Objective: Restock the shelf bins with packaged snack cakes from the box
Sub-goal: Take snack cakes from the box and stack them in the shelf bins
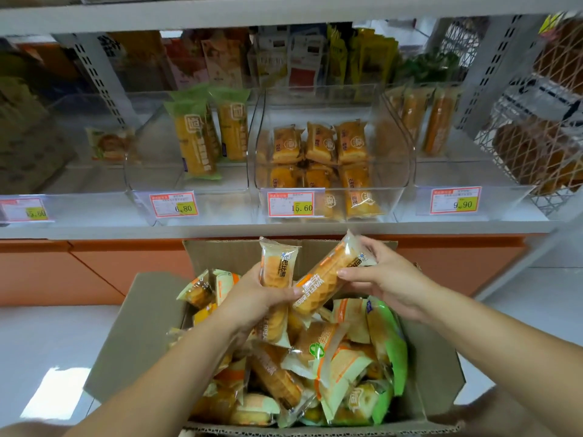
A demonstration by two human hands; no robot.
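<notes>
Two oblong waffle packets, glossy crinkled film, one per hand. Left hand (255,299) curls round the upright packet (278,263); right hand (389,280) pinches the tilted packet (326,279). Under both hands: one corrugated cardboard box (135,326), heaped. Above: clear rigid plastic bins (392,200)

Orange waffle-patterned cake (328,279); brown box (441,373); clear bins (328,203).

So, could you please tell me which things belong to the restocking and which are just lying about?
Job: cardboard box, upright pack in left hand, tilted pack in right hand, clear bins.
Lying about: wire basket, price tags, rear packets.
</notes>
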